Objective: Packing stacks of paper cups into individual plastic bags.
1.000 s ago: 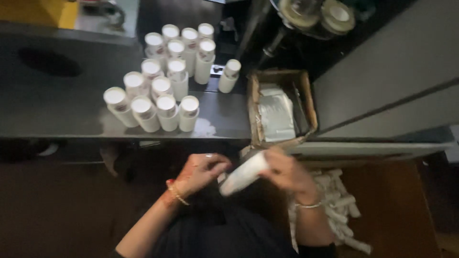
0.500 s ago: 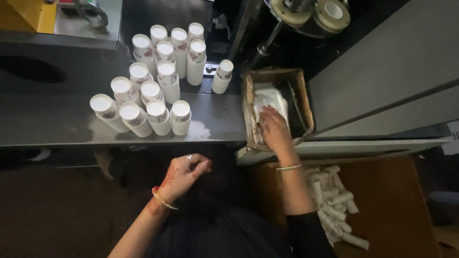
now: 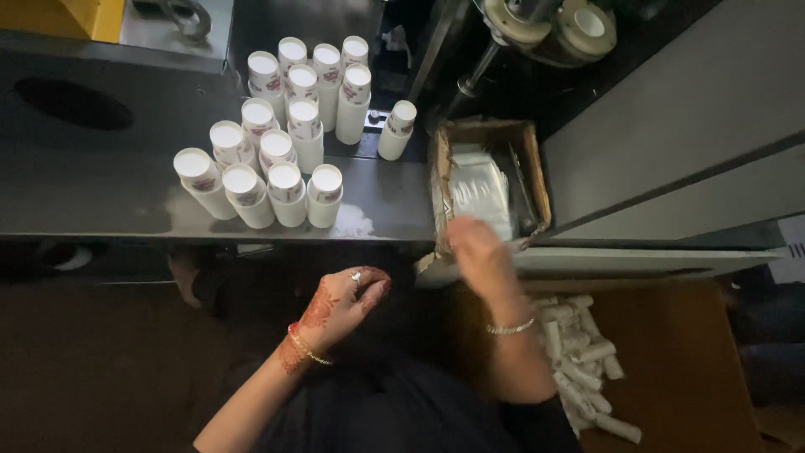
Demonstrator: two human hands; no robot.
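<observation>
My left hand (image 3: 344, 302) hovers below the table edge with its fingers loosely curled and nothing in it; it wears a ring and a bangle. At the near edge of a small cardboard box (image 3: 535, 172), my right hand (image 3: 476, 250) is blurred by motion. The box holds a pile of clear plastic bags (image 3: 480, 189). Whether the right hand holds a bag is unclear. Several stacks of white paper cups (image 3: 285, 159) stand upside down on the dark metal table (image 3: 101, 193), to the left of the box.
A brown carton (image 3: 679, 352) at lower right holds several wrapped rolls of cups (image 3: 579, 352). A machine with round metal parts (image 3: 545, 25) rises behind the box. A grey panel (image 3: 671, 126) slopes at right. A yellow object (image 3: 59, 17) sits far left.
One second ago both hands held a white roll of cups; the right hand then reached into the cardboard box and now draws back toward me. The left hand stays low and empty.
</observation>
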